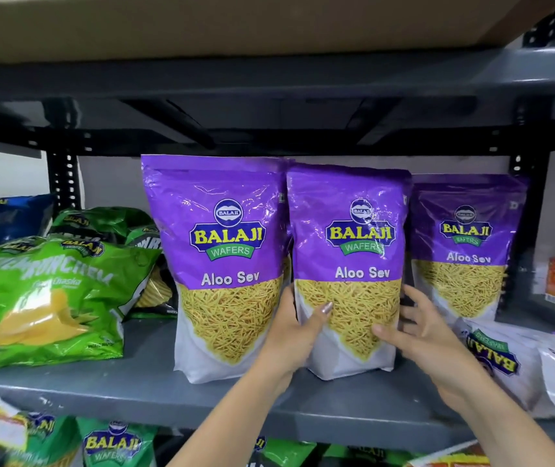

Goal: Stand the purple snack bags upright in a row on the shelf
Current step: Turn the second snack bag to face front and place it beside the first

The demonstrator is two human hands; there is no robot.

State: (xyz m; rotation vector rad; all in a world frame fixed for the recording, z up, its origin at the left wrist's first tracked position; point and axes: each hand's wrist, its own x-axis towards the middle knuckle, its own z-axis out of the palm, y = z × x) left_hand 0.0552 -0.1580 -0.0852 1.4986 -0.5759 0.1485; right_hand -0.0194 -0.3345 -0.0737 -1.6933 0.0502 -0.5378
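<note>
Grey metal shelving unit; the shelf board runs flat beneath the hands. Dark slotted uprights: one up and left of the hands, another up and right. Black cross-bracing overhead, under the upper shelf. Brown cardboard surface on top of that. Pale grey wall behind. Even indoor light, soft glare on shelf edges.
</note>
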